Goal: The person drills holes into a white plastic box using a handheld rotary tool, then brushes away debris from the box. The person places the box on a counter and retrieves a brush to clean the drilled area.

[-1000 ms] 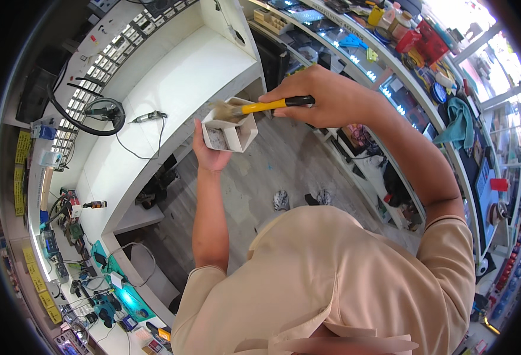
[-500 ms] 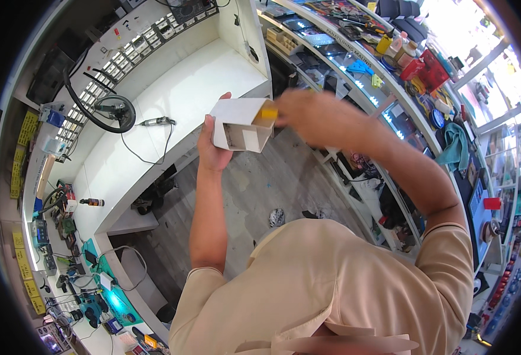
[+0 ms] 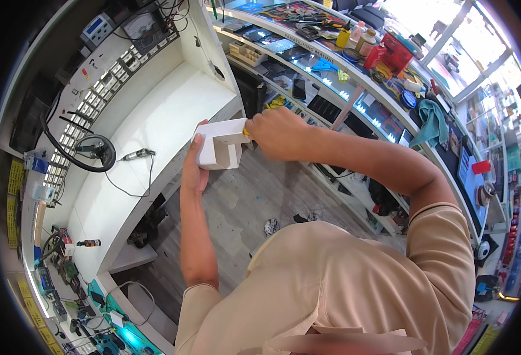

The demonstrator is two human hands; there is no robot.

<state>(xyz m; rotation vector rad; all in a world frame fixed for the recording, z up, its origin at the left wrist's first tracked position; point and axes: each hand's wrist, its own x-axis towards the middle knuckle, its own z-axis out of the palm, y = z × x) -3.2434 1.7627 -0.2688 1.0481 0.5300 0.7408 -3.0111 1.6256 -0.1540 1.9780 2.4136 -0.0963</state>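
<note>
A white cardboard box (image 3: 220, 133) with a square opening in its side sits in my left hand (image 3: 193, 173), whose fingers and thumb close round its left end. The box is tilted in mid-air above the floor. At its right end my right hand (image 3: 277, 134) is closed in a fist around a small yellow thing (image 3: 246, 131). Only a bit of that yellow thing shows between the fist and the box edge, so its kind cannot be made out.
A white workbench (image 3: 175, 97) curves along the left, bearing a ring-shaped lamp (image 3: 96, 152), a corded pen-like tool (image 3: 137, 154) and a small dark bottle (image 3: 88, 242). On the right stands a glass display shelf (image 3: 325, 71) topped with tools, bottles and a teal cloth (image 3: 429, 122).
The box and both hands have shifted left and slightly down in the view, as has the whole scene. My right fist is no longer blurred and less of the yellow thing shows.
</note>
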